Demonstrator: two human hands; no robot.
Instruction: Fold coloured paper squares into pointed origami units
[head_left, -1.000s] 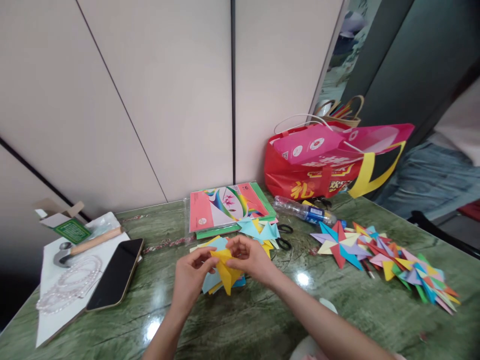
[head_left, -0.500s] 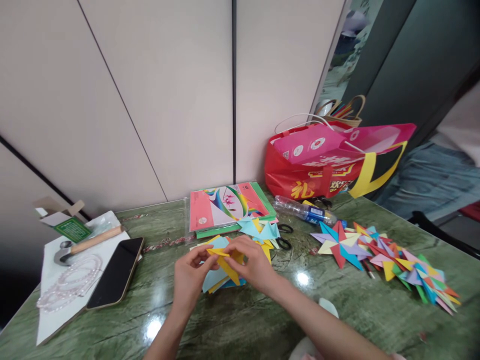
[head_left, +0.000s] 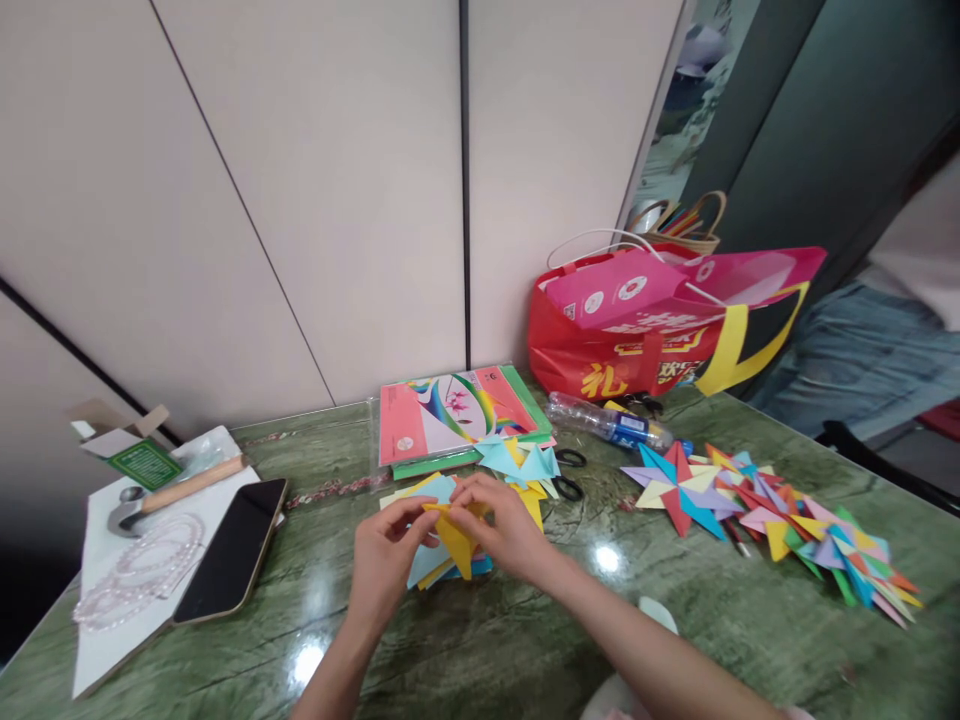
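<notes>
One folded piece of yellow paper [head_left: 459, 552] hangs in the air over the middle of the desk [head_left: 450, 660], creased into sharp planes, with a narrow tip pointing to 6 o'clock and its upper edge between the fingertips. Two hands grip it: the left hand [head_left: 385, 552] pinches its 10 o'clock corner between thumb and fingers, and the right hand [head_left: 501, 527] pinches its 2 o'clock side, fingers curled over.

Directly beneath lies one stack of loose paper [head_left: 421, 572], light blue and yellow; its sheets overlap too much to count. Between 1 and 2 o'clock sits a cluster of folded pieces [head_left: 536, 462] in blue, yellow and cream, number unclear, partly covering one pair of scissors [head_left: 569, 488] with two black loops. At 12 o'clock is a pile of paper packs [head_left: 450, 415], coral cover on top, green below.

Farther out at 2 o'clock lie one plastic bottle [head_left: 631, 431] and, behind it, one red bag [head_left: 570, 360] holding pink material. At 3 o'clock, one eight-pointed star [head_left: 680, 485] adjoins a heap of paper stars [head_left: 795, 520], too overlapped to count. At 9 o'clock are one phone [head_left: 232, 550], one hammer [head_left: 196, 482] and several bead strands [head_left: 142, 570].
</notes>
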